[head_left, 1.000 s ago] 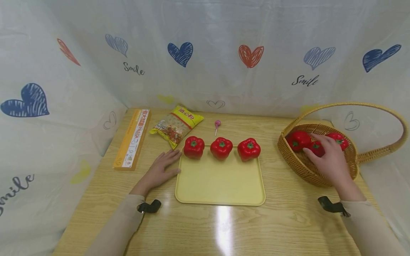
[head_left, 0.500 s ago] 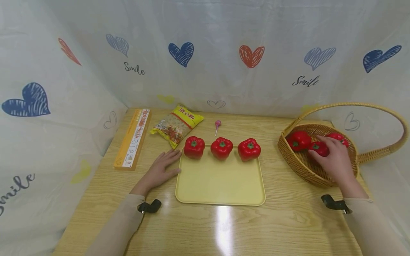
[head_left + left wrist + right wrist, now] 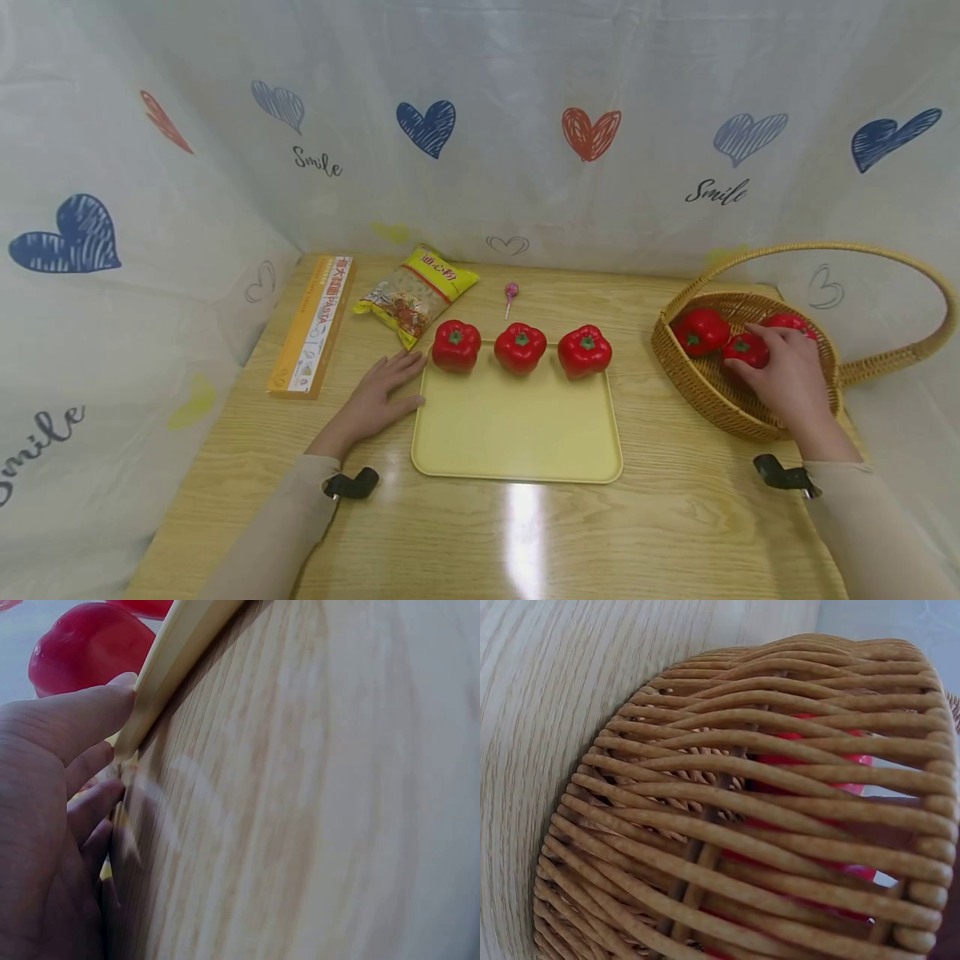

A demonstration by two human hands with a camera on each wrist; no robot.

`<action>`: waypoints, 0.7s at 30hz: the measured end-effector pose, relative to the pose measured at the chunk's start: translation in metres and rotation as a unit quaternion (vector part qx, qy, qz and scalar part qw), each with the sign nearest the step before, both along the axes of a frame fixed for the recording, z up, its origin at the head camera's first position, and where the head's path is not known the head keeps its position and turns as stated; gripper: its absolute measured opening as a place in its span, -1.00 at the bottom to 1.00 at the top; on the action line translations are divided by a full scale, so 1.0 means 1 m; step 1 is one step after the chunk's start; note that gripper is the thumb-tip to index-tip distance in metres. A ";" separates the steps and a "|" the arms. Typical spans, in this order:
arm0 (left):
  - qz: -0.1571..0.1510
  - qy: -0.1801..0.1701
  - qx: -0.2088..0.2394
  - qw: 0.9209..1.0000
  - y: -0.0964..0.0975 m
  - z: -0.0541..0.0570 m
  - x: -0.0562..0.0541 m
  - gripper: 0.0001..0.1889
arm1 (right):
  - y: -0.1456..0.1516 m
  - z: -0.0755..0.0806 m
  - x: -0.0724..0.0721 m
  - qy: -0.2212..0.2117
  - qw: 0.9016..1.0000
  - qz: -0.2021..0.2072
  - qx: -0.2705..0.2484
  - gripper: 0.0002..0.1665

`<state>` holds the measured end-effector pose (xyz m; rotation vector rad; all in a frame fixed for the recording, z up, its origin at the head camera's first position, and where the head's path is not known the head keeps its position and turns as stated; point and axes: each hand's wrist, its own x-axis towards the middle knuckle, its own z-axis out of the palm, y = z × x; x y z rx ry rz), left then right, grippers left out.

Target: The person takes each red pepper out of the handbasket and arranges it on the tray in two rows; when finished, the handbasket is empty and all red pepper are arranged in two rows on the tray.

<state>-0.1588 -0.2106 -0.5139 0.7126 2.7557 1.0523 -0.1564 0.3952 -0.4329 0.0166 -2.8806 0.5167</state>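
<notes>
My right hand [image 3: 791, 379] reaches into the wicker basket [image 3: 686, 387], its thumb and fingers gripping a red bell pepper [image 3: 746, 351]. Two other red peppers lie in there: one on the left [image 3: 702, 331] and one [image 3: 791, 322] partly hidden behind the hand. My left hand [image 3: 378, 397] rests flat on the table with its thumb at the left rim of the yellow tray [image 3: 517, 433]. In the left wrist view the thumb touches that rim, a pepper [image 3: 90, 649] just beyond it. The basket's woven side [image 3: 727, 772] covers most of the right wrist view, red showing through its gaps.
Three red peppers stand in a row along the tray's far edge, the middle pepper [image 3: 521, 348] among them. Behind lie a yellow pasta bag [image 3: 416, 293] and a lollipop [image 3: 511, 293]. An orange pasta box [image 3: 311, 327] lies left. The basket handle [image 3: 847, 247] arches high.
My right hand has shifted slightly right inside the basket and closed its thumb and fingers around the middle pepper there. My left hand stays at the tray's edge.
</notes>
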 end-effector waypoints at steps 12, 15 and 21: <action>0.000 -0.001 -0.002 1.000 0.001 0.002 0.001 -0.28 | 0.007 0.004 0.007 -0.035 0.999 -0.002 0.004 -0.29; 0.000 0.000 -0.003 1.000 0.001 0.002 0.001 -0.28 | 0.009 0.005 0.011 -0.052 0.999 -0.004 -0.001 -0.28; 0.000 0.002 -0.002 1.000 0.001 0.003 0.001 -0.28 | 0.014 0.005 0.016 -0.056 0.998 -0.004 -0.010 -0.25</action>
